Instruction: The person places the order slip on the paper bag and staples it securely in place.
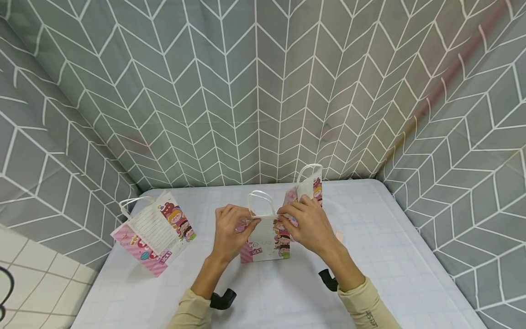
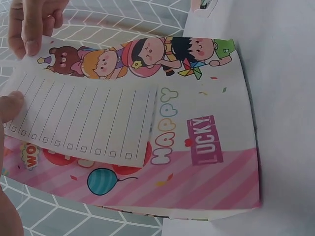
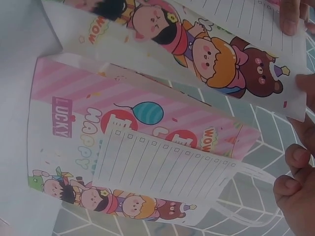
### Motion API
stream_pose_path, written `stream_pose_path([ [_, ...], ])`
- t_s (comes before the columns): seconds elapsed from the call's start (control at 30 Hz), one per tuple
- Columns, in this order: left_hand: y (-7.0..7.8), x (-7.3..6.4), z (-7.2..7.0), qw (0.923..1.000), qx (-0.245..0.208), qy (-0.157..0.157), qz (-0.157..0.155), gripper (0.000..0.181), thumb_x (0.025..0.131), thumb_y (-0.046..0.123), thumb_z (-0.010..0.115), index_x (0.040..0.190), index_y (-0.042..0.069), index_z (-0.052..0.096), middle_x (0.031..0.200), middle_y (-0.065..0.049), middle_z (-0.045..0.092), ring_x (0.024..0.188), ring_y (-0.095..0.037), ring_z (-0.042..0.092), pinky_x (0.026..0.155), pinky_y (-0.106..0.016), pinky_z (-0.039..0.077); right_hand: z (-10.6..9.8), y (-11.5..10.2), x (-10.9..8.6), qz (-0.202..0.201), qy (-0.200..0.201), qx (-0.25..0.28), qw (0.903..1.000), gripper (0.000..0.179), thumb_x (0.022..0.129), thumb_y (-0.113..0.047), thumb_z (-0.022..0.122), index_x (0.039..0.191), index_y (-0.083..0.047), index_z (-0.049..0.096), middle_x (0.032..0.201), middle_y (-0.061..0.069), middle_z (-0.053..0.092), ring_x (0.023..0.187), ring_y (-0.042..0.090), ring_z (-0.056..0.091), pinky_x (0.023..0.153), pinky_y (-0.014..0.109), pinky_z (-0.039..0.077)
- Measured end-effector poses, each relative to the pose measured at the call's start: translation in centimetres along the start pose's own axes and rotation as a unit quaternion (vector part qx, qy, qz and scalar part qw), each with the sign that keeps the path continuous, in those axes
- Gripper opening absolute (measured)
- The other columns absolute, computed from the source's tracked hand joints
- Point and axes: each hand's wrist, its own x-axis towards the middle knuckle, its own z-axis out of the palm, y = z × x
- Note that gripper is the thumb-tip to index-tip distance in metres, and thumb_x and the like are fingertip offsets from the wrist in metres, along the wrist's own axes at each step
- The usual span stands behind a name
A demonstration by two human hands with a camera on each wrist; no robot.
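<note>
In the head view a small paper gift bag (image 1: pixel 263 246) stands upright at the middle of the table. It has cartoon figures, pink stripes and white handles (image 1: pixel 261 194). A lined checklist sheet (image 2: pixel 93 123) lies flat against its front, near the top. My left hand (image 1: pixel 230 228) pinches the bag's top left corner, the thumb (image 2: pixel 11 105) over the sheet. At the top right corner, my right hand (image 1: pixel 308 224) pinches the rim between thumb and fingers. Just behind the right hand is a second such bag (image 1: pixel 306 186), partly hidden, with its own sheet (image 3: pixel 162 167).
A third matching bag (image 1: pixel 181 251), also bearing a lined sheet (image 1: pixel 149 228), leans at the table's left side. Under my right forearm, something flat and pale pink (image 1: pixel 339 236) lies on the white-covered table (image 1: pixel 279 297). Patterned grey curtains (image 1: pixel 255 91) enclose the back and sides.
</note>
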Motion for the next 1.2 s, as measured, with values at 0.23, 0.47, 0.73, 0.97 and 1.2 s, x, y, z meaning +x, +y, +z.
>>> stream_pose_path([
  [0.23,0.2,0.0,0.1,0.9993,-0.015,-0.004,-0.034,0.046,0.07,0.003,0.09,0.098,0.006,0.053,0.093,-0.005,0.066,0.091,-0.022,0.06,0.088,-0.04,0.031,0.6,0.1,0.2,-0.011,0.006,0.008,0.9999,0.02,0.085,-0.035,0.08,0.096,-0.018,0.078,0.09,-0.006,0.074,0.077,0.016,0.05,0.071,0.033,0.039],
  [0.47,0.3,-0.2,0.3,0.997,-0.039,-0.004,-0.067,0.049,0.07,0.005,0.091,0.105,0.007,0.056,0.099,-0.004,0.065,0.092,-0.022,0.062,0.086,-0.04,0.033,1.1,0.1,0.4,-0.014,0.014,0.008,0.9998,0.015,0.084,-0.031,0.082,0.091,-0.018,0.079,0.087,-0.007,0.072,0.072,0.014,0.044,0.065,0.03,0.033],
  [0.73,0.5,-0.4,-0.2,0.9827,-0.078,-0.019,-0.167,0.044,0.078,0.012,0.088,0.112,0.013,0.06,0.104,-0.001,0.069,0.104,-0.026,0.057,0.089,-0.046,0.033,0.9,0.0,0.4,-0.007,0.004,0.007,0.9999,0.013,0.087,-0.032,0.079,0.093,-0.02,0.079,0.088,-0.008,0.072,0.074,0.014,0.045,0.066,0.03,0.034],
  [0.97,0.1,-0.6,-0.2,0.9846,-0.079,-0.023,-0.154,0.035,0.079,0.012,0.087,0.107,0.007,0.067,0.106,-0.004,0.072,0.1,-0.023,0.061,0.09,-0.042,0.033,0.9,0.0,0.5,-0.005,-0.001,0.004,1.0,0.014,0.087,-0.033,0.078,0.093,-0.02,0.079,0.088,-0.008,0.072,0.075,0.015,0.046,0.067,0.031,0.035],
  [1.2,-0.3,-0.6,-0.1,0.9875,-0.072,-0.02,-0.139,0.026,0.078,0.013,0.087,0.1,0.012,0.072,0.099,-0.001,0.074,0.096,-0.02,0.064,0.088,-0.042,0.035,0.9,0.0,0.5,-0.003,-0.003,-0.001,1.0,0.014,0.088,-0.034,0.078,0.093,-0.02,0.079,0.088,-0.008,0.071,0.075,0.015,0.046,0.068,0.031,0.036],
])
